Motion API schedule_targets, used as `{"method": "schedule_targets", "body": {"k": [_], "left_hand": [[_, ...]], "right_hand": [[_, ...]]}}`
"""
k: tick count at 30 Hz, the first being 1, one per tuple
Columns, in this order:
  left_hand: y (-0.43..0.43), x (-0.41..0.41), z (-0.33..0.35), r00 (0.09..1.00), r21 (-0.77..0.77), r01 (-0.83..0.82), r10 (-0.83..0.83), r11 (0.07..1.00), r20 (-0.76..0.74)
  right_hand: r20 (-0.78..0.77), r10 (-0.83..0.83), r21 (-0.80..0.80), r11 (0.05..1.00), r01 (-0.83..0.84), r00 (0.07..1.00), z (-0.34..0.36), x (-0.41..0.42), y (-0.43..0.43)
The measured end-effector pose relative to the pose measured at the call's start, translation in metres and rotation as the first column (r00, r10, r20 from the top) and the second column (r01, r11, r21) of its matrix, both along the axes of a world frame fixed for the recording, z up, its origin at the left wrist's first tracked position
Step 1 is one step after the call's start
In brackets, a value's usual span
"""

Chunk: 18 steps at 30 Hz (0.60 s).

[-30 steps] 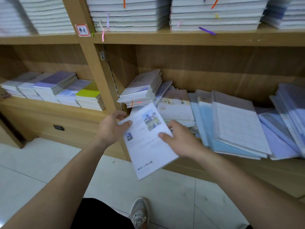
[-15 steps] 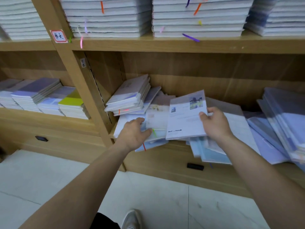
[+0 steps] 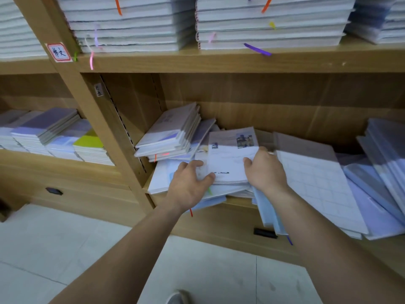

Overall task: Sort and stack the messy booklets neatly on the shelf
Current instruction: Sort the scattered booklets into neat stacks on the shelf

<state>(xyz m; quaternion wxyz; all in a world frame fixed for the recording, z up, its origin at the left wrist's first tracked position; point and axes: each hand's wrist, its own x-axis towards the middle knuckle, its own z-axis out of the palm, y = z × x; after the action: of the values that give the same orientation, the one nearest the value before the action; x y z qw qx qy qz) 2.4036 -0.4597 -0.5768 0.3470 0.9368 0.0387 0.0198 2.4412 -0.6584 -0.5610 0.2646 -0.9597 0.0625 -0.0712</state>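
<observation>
A white booklet with small photos lies on top of a loose pile of booklets on the lower wooden shelf. My right hand grips its right edge, fingers curled over the cover. My left hand rests on the pile at the booklet's lower left corner, thumb touching its edge. A tilted stack of booklets leans against the shelf divider at the left. To the right, grid-covered and blue booklets slide over the shelf's front edge.
Neat white stacks fill the shelf above. The left compartment holds tidy stacks, one with a yellow-green cover. More bluish booklets lean at the far right. A wooden upright divides the compartments. Below is tiled floor.
The photo booklet, held in front of the shelf a second ago, has been carried up and laid on the pile. My left hand let go of it and moved onto the pile.
</observation>
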Motion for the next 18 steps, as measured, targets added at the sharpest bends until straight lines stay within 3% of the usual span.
{"method": "schedule_targets", "body": {"k": [4, 10, 18], "left_hand": [[0.002, 0.001, -0.001, 1.000, -0.015, -0.012, 0.013, 1.000, 0.025], [0.003, 0.002, 0.000, 0.997, -0.084, -0.041, 0.047, 0.996, 0.068], [0.007, -0.015, 0.008, 0.993, -0.085, -0.066, 0.074, 0.994, 0.092]], "right_hand": [[0.036, 0.017, -0.158, 0.987, -0.012, 0.999, -0.004, 0.001, 0.012], [0.031, 0.038, -0.260, 0.965, -0.029, 0.999, -0.008, -0.007, 0.020], [-0.031, 0.111, -0.175, 0.978, -0.115, 0.993, 0.000, -0.028, 0.016]]}}
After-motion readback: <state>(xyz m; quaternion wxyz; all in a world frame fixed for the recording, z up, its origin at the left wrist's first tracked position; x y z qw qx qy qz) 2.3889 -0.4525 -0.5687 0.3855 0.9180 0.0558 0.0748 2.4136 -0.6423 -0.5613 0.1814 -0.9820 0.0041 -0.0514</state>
